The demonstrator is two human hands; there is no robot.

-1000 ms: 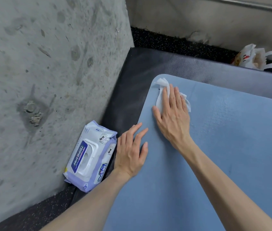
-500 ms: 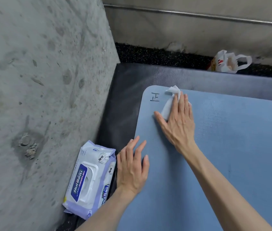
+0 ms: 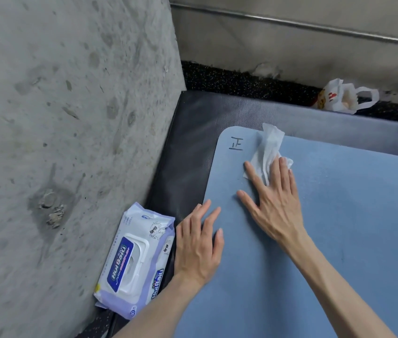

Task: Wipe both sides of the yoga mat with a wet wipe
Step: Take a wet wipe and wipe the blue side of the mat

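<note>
**Wiping the top corner of the blue mat**

Yoga mat (image 3: 327, 240): blue, flat on a darker floor pad (image 3: 193, 147), one rounded corner toward the concrete wall (image 3: 59, 118). Only this corner region is in view, so I cannot say for sure which way the long axis runs; the visible surface stretches away to my right and toward me. A handwritten mark (image 3: 236, 144) sits just inside the corner.

My left hand (image 3: 199, 242): palm down, fingers straight and a little spread, resting across the mat's left edge and gripping nothing. I judge it is there to pin the mat so it does not slide under the wiping.

My right hand (image 3: 272, 201): flat, fingers extended, pressing the wet wipe (image 3: 267, 148) onto the mat near its far edge, just right of the mark. The wipe is crumpled; its loose end sticks out past my fingertips and reaches the far edge.

Wipes pack (image 3: 135, 259): lies between wall and floor pad, just beside my left wrist, lid closed, handy for a fresh sheet.

White plastic bag (image 3: 342, 97): on the speckled floor by the far wall, well apart from the mat.

Judgement: this face is under way; the underside not yet done.
</note>
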